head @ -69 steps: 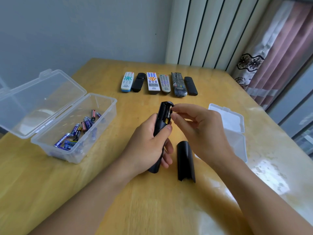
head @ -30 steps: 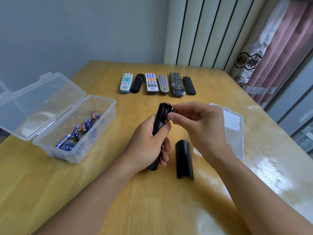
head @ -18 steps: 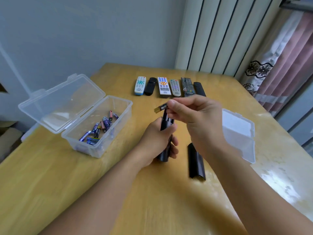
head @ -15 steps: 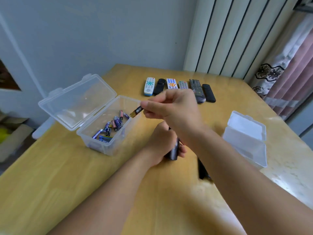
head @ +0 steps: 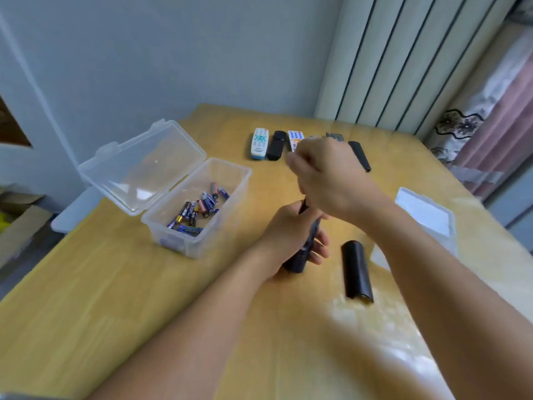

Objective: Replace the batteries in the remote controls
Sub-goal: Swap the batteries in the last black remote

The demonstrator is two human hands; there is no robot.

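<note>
My left hand (head: 285, 235) grips a black remote (head: 301, 256) upright just above the wooden table (head: 115, 298); its top end is hidden under my right hand. My right hand (head: 328, 174) hovers over the remote with its back to the camera and its fingers curled, blurred, and no battery shows in it. The remote's black battery cover (head: 357, 273) lies on the table to the right. An open clear box (head: 184, 245) to the left holds several loose batteries (head: 196, 210).
A row of several remotes (head: 259, 143) lies at the far side of the table, partly hidden by my right hand. A second clear lidded box (head: 424, 215) sits at the right. A cardboard box stands on the floor at the far left.
My right hand pulled a battery out of the remote, carried it left over the open box, and has come back above the remote with no battery in sight. The view swung left.
</note>
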